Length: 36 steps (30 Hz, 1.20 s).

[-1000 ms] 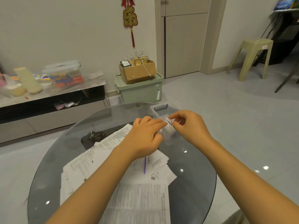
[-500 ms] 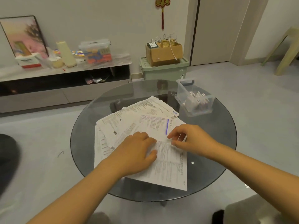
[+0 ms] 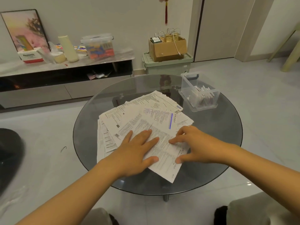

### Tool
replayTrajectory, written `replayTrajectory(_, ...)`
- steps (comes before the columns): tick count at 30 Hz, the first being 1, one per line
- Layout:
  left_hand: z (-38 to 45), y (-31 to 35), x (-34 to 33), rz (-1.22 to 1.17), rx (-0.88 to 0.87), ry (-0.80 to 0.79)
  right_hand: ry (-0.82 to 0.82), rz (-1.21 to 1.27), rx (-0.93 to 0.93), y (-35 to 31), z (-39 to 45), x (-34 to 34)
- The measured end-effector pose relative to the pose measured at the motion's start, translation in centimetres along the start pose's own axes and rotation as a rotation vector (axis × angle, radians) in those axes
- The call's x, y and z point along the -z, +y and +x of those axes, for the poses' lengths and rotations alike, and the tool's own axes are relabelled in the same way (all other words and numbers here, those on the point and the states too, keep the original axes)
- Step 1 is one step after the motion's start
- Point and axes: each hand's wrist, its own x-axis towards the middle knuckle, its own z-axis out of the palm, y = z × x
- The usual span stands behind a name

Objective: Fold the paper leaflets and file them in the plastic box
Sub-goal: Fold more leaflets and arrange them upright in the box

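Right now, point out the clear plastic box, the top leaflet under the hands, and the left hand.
clear plastic box (image 3: 204, 107): head view, front wall near the base.
top leaflet (image 3: 164, 153): head view, printed middle between the hands.
left hand (image 3: 135, 153): head view, back of the hand.

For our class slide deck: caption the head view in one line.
Both hands, left and right, press the top leaflet flat; clear plastic box waits.

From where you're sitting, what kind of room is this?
Most likely a home living room: a low media console along the wall holds a framed picture and household clutter, a red knot ornament hangs above, and leaflets cover a round glass coffee table.
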Motion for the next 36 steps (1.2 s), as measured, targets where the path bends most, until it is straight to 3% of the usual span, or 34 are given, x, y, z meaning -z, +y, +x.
replayTrajectory(3, 1.0, -0.9, -0.2, 0.010, 0.003, -0.016, -0.021, 0.004, 0.016, 0.1, 0.1, 0.1)
replayTrajectory(8, 1.6, -1.6, 0.1, 0.048, 0.017, 0.087, 0.046, 0.168, 0.039, 0.3, 0.3, -0.5)
replayTrajectory(14, 0.7, -1.2, 0.6, -0.131, -0.104, 0.212, 0.103, 0.148, 0.109, 0.3, 0.4, -0.5)
replayTrajectory(17, -0.1, -0.6, 0.4, -0.305, -0.096, 0.092, 0.093, 0.103, 0.145, 0.2, 0.4, -0.3)
replayTrajectory(26, -1.8, 0.2, 1.1, -0.412, -0.107, -0.062, 0.191, 0.256, 0.157, -0.8, 1.0, 0.4)
replayTrajectory(29, -1.9, 0.2, 1.4, -0.607, -0.124, 0.034, 0.247, 0.332, 0.126, -1.2, 1.2, 0.8)
replayTrajectory(33, -1.6, -0.4, 2.0, -0.883, 0.079, 0.251, 0.424, 0.478, 0.065, -1.6, 1.9, 1.2)
replayTrajectory(36, -0.9, -0.8, 2.0, -0.965, 0.195, 0.370, 0.439, 0.480, 0.012, -1.5, 2.9, 0.7)
